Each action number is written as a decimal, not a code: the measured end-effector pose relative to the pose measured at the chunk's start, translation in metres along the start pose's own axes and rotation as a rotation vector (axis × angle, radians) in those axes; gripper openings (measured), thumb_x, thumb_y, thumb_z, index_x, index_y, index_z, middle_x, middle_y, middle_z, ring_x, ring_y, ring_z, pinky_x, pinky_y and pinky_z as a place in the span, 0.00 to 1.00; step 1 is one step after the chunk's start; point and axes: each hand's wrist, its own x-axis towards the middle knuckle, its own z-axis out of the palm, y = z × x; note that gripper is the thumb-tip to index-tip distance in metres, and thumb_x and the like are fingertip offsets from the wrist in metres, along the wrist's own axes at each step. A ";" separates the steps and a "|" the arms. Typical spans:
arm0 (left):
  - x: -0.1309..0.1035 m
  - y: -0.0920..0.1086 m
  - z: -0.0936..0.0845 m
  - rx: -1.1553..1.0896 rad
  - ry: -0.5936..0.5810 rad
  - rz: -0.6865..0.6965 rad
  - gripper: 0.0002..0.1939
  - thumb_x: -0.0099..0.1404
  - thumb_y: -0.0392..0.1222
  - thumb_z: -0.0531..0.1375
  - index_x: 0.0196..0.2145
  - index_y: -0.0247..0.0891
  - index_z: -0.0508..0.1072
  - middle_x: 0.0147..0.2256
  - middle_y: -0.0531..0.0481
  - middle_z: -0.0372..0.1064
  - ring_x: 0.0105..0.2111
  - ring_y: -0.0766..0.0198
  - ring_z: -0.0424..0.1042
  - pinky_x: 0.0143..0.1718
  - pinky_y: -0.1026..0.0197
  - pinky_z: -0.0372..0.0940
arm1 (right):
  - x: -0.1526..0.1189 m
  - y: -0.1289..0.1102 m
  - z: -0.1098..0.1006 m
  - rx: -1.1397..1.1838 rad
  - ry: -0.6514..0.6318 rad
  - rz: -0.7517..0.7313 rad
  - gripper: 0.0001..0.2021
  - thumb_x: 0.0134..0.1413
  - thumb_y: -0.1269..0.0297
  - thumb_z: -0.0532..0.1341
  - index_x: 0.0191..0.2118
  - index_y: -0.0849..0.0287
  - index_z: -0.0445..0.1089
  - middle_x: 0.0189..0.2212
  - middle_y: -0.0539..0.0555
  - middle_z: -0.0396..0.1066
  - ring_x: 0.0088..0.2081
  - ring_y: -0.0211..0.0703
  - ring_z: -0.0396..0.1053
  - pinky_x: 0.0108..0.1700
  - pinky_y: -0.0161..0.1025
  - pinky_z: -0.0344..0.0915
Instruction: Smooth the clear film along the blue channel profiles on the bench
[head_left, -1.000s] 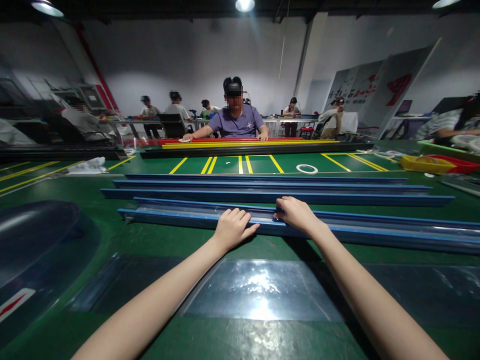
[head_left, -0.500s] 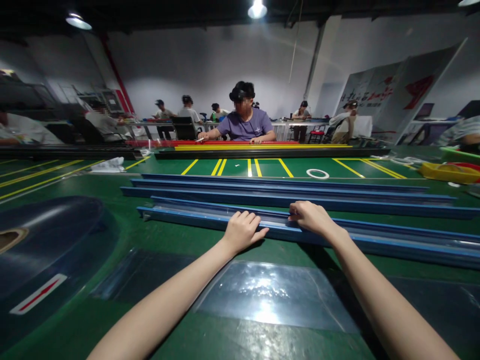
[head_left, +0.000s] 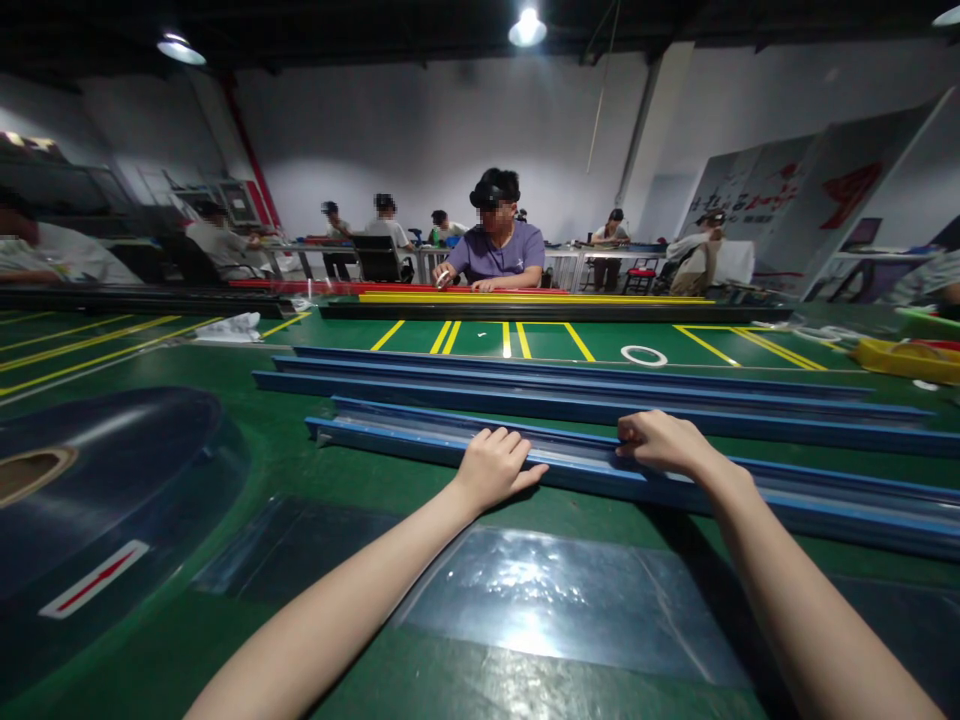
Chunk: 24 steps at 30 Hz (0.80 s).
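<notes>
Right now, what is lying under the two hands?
Both the left hand and right hand rest on the nearest blue rail, on the green table. The rail under the palms is covered.

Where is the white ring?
In the head view, the white ring lies flat on the green table, right of centre, beyond the blue rails, beside the yellow floor-style lines and apart from both hands.
</notes>
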 end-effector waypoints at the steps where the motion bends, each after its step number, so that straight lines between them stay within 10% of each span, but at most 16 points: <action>1: 0.000 0.000 0.000 0.002 0.003 -0.001 0.21 0.63 0.54 0.46 0.23 0.36 0.65 0.24 0.50 0.65 0.26 0.65 0.63 0.26 0.61 0.49 | 0.001 0.001 0.001 0.004 -0.006 0.004 0.08 0.43 0.61 0.55 0.31 0.54 0.68 0.32 0.51 0.71 0.33 0.42 0.67 0.24 0.32 0.50; 11: -0.001 0.001 0.004 -0.013 0.020 -0.012 0.21 0.63 0.53 0.46 0.21 0.37 0.65 0.22 0.50 0.64 0.25 0.65 0.63 0.24 0.62 0.49 | 0.004 -0.004 0.006 0.033 0.030 -0.031 0.22 0.43 0.41 0.52 0.27 0.57 0.65 0.29 0.54 0.71 0.32 0.46 0.67 0.25 0.34 0.52; 24: 0.000 0.000 0.004 -0.015 0.012 0.023 0.22 0.64 0.53 0.46 0.21 0.36 0.64 0.21 0.51 0.63 0.24 0.65 0.62 0.24 0.62 0.50 | 0.005 -0.010 0.010 -0.043 0.066 -0.044 0.20 0.45 0.43 0.53 0.29 0.57 0.66 0.31 0.56 0.71 0.34 0.49 0.68 0.26 0.36 0.54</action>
